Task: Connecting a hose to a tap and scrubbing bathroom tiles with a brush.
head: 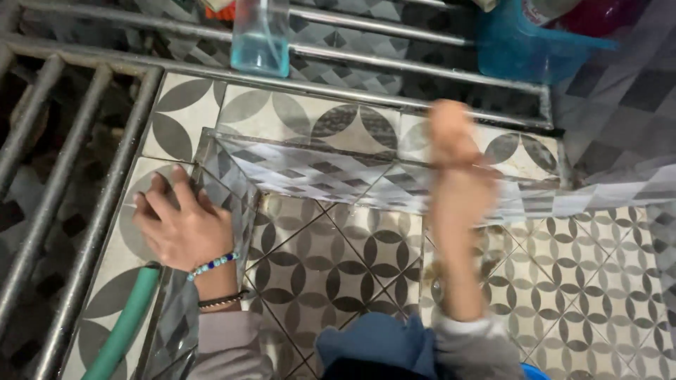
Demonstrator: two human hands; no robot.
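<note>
My left hand (182,226) rests flat, fingers spread, on the patterned tile ledge (282,116) at the left corner of a sunken tiled basin (331,260). A beaded bracelet and a dark band circle that wrist. My right hand (454,165) is raised over the basin's far wall and is heavily blurred; whether it holds anything cannot be told. A green hose (127,324) lies along the ledge just below my left wrist.
Metal bars (63,176) run along the left and across the back. A clear bluish plastic container (260,39) stands on the back rail, a blue plastic tub (524,46) at the far right. My blue-clad knee (373,345) is at the bottom.
</note>
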